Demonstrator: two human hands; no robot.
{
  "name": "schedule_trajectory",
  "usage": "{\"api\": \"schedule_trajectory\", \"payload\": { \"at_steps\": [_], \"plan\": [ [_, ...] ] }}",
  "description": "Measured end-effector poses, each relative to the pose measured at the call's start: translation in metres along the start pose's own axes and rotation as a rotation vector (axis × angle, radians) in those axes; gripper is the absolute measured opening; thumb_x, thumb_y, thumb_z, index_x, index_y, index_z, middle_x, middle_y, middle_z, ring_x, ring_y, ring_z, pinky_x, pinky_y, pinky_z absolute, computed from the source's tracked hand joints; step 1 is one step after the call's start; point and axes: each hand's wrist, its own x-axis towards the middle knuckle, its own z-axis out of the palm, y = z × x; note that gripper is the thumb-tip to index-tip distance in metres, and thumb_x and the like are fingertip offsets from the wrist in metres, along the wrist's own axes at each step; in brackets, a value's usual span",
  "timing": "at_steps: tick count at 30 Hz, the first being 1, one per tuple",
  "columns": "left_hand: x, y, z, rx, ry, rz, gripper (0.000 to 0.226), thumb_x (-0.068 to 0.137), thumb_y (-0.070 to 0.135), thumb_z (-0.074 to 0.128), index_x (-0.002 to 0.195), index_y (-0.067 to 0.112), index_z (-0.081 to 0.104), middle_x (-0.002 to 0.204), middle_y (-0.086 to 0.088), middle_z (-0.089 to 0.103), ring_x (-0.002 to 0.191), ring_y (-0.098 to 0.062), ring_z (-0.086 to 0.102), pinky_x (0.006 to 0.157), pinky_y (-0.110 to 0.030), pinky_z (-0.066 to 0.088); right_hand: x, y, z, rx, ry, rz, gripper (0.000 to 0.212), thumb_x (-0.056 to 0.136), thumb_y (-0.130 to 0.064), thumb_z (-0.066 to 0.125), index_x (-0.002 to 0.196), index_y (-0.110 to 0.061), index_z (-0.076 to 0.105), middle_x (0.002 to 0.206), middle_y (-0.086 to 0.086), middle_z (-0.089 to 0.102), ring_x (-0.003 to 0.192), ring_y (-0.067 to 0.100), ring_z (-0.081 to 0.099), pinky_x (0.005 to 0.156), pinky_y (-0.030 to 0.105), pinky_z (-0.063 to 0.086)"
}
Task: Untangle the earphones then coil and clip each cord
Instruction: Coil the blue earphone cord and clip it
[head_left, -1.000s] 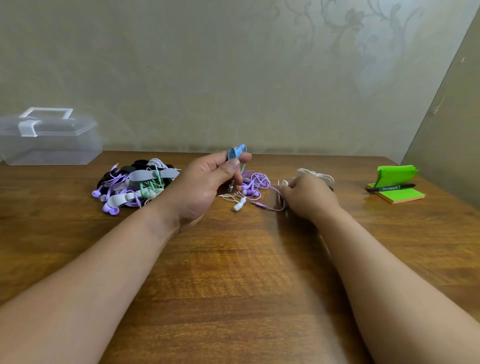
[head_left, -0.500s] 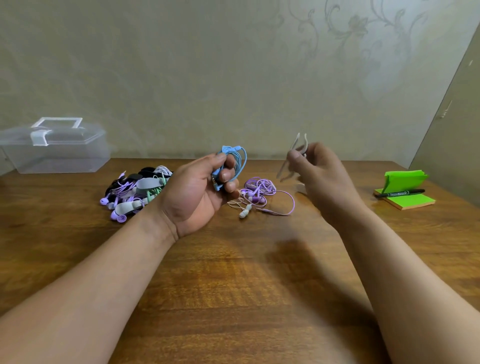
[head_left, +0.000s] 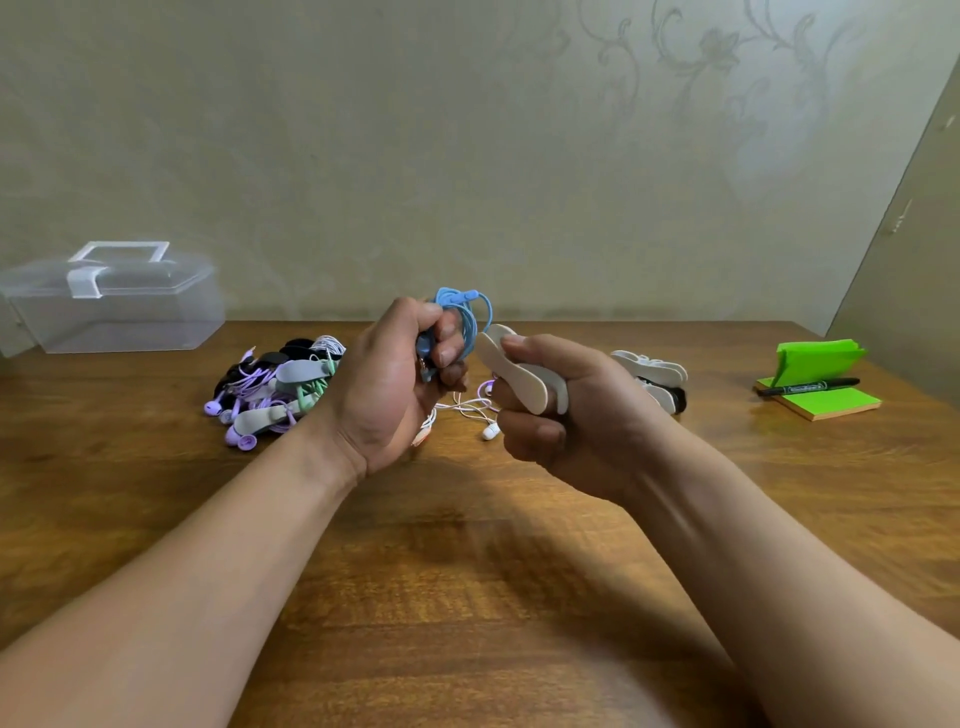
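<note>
Blue earphones (head_left: 464, 319) sat coiled in the left grip (head_left: 395, 384), whose fingers curled tight round the loops, raised above the counter (head_left: 467, 597). The right grip (head_left: 566, 410) pinched a white clip (head_left: 519, 376) just beside the coil. The likely trouble lay in joining the two. If the left fingers eased to let the clip in, the springy loops could fan out, or the clip could catch only some of the turns. A dropped coil would land on the loose white and purple cords (head_left: 490, 430) below and snarl again.
</note>
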Motion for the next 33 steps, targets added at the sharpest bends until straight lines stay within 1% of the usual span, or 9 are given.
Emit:
{"api": "schedule_trajectory", "payload": {
  "at_steps": [9,13,17,23,26,28,30,31,33],
  "plan": [
    [0.001,-0.007,0.002,0.111,-0.006,0.103,0.034,0.097,0.026,0.037,0.064,0.018,0.046,0.069,-0.001,0.040,0.067,-0.015,0.041,0.071,-0.032,0.044,-0.006,-0.004,0.005,0.062,-0.069,0.011,0.021,0.104,-0.022,0.049,0.085,-0.015,0.049,0.066,0.000,0.012,0.036,0.007,0.023,0.050,0.026,0.014],
    [0.000,-0.007,0.002,0.185,0.006,0.129,0.031,0.092,0.028,0.039,0.064,0.020,0.047,0.071,-0.002,0.039,0.070,-0.019,0.040,0.074,-0.037,0.044,-0.007,-0.004,0.004,0.083,-0.086,0.031,0.018,0.105,-0.022,0.050,0.090,-0.013,0.051,0.060,-0.003,0.019,0.036,0.006,0.025,0.050,0.025,0.014],
    [-0.002,-0.008,0.005,0.238,-0.005,0.156,0.031,0.096,0.027,0.037,0.067,0.017,0.042,0.072,-0.004,0.040,0.077,-0.028,0.037,0.080,-0.048,0.038,-0.005,-0.003,0.005,0.086,-0.081,0.018,0.023,0.106,-0.022,0.049,0.087,-0.013,0.056,0.055,-0.003,0.025,0.035,0.006,0.025,0.046,0.023,0.016],
    [-0.004,-0.011,0.014,0.224,0.005,0.214,0.032,0.096,0.026,0.037,0.065,0.022,0.044,0.073,-0.004,0.037,0.079,-0.029,0.033,0.078,-0.048,0.033,-0.003,-0.002,0.005,0.105,-0.079,-0.034,0.020,0.107,-0.023,0.047,0.091,-0.012,0.054,0.060,-0.002,0.024,0.036,0.005,0.024,0.048,0.024,0.014],
    [-0.005,-0.014,0.019,0.177,0.068,0.261,0.026,0.093,0.027,0.042,0.067,0.021,0.042,0.074,-0.005,0.037,0.078,-0.028,0.032,0.079,-0.051,0.028,-0.001,0.003,0.010,0.096,-0.061,-0.105,0.030,0.108,-0.025,0.047,0.084,-0.012,0.061,0.057,-0.002,0.025,0.038,0.007,0.023,0.051,0.027,0.013],
    [-0.006,-0.015,0.022,0.179,0.118,0.299,0.023,0.090,0.028,0.044,0.070,0.019,0.040,0.077,-0.010,0.035,0.080,-0.030,0.032,0.078,-0.050,0.029,0.002,0.008,0.013,0.081,-0.031,-0.160,0.030,0.109,-0.026,0.046,0.091,-0.007,0.061,0.062,0.006,0.018,0.038,0.009,0.022,0.050,0.027,0.014],
    [-0.008,-0.016,0.025,0.208,0.155,0.331,0.022,0.091,0.027,0.043,0.072,0.016,0.039,0.080,-0.014,0.037,0.081,-0.031,0.035,0.077,-0.048,0.032,0.004,0.011,0.017,0.054,-0.016,-0.205,0.024,0.110,-0.028,0.045,0.109,-0.008,0.058,0.079,0.016,0.006,0.040,0.009,0.022,0.045,0.024,0.019],
    [-0.008,-0.016,0.026,0.219,0.170,0.341,0.022,0.092,0.025,0.042,0.073,0.014,0.039,0.081,-0.014,0.038,0.080,-0.030,0.038,0.076,-0.047,0.034,0.004,0.013,0.018,0.031,-0.022,-0.222,0.022,0.111,-0.029,0.044,0.113,-0.010,0.056,0.080,0.017,0.006,0.041,0.009,0.022,0.044,0.024,0.020],
    [-0.010,-0.016,0.028,0.235,0.193,0.362,0.025,0.094,0.025,0.040,0.075,0.008,0.039,0.079,-0.014,0.042,0.078,-0.028,0.043,0.073,-0.044,0.038,0.004,0.015,0.018,-0.030,-0.030,-0.255,0.021,0.112,-0.027,0.041,0.115,-0.012,0.055,0.065,0.009,0.013,0.042,0.011,0.022,0.044,0.024,0.020]
  ]
}}
